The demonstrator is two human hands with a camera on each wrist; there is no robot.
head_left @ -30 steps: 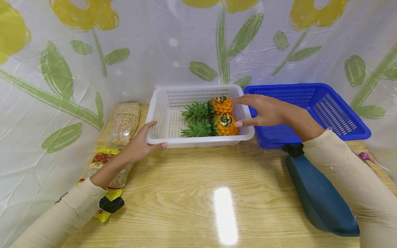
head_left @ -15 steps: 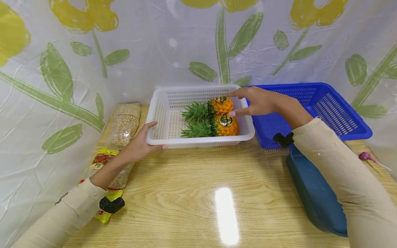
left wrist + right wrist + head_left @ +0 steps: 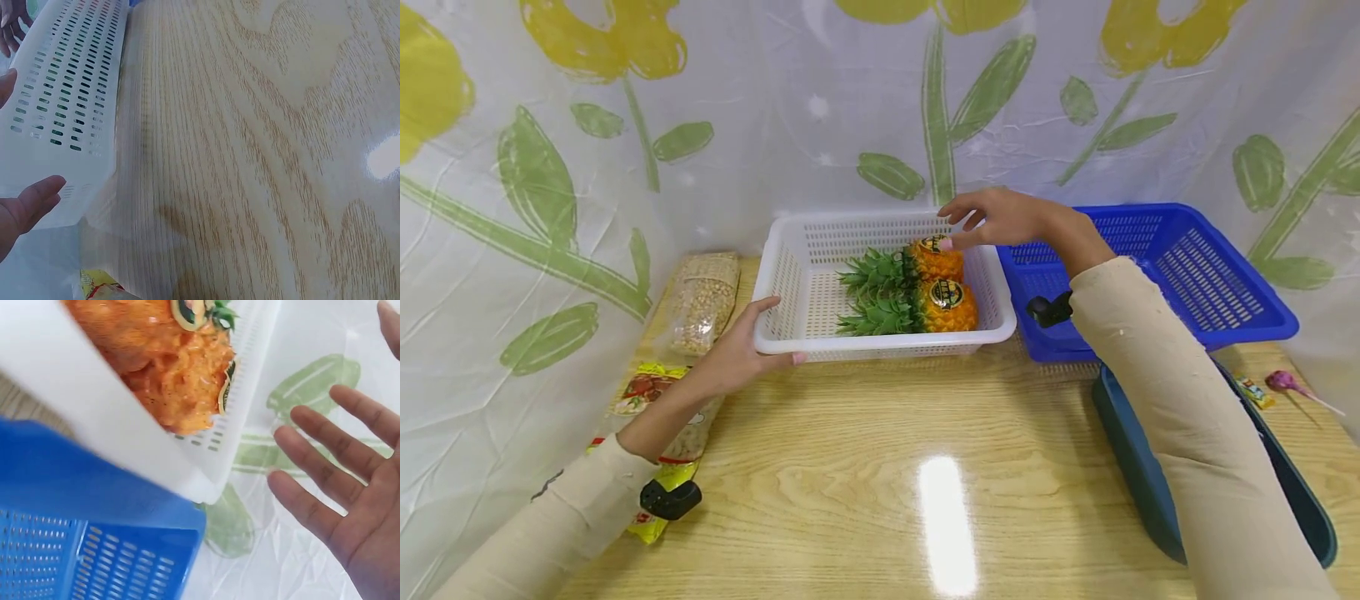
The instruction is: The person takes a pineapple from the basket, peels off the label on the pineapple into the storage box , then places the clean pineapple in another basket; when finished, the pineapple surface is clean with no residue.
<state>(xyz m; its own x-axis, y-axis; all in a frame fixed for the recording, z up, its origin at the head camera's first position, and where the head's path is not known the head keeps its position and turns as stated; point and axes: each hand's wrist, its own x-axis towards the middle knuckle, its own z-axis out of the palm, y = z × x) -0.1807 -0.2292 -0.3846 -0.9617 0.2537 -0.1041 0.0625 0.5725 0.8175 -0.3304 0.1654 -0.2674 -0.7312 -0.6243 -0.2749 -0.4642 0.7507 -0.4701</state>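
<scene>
Two pineapples, the front pineapple (image 3: 953,315) and the back pineapple (image 3: 947,267), lie side by side in a white basket (image 3: 887,342), leafy crowns to the left and a round label on each. My left hand (image 3: 737,354) is at the basket's left end, thumb at the front rim and fingers spread; the left wrist view has its thumb (image 3: 40,197) extended beside the white wall. Above the basket's back right hovers my right hand (image 3: 1003,221), overlapping the back pineapple in the head view. In the right wrist view its fingers (image 3: 325,469) are spread with nothing between them.
A blue basket (image 3: 1210,283) stands right of the white one. In front of it lies a dark teal scoop (image 3: 1138,467), partly hidden by my right sleeve. A lollipop (image 3: 1283,382) and small wrapper (image 3: 1255,393) lie far right. Food bags (image 3: 703,292) line the left edge.
My right hand has moved left and back, rising from beside the pineapples to above the basket's back rim. The left hand and the pineapples have stayed put.
</scene>
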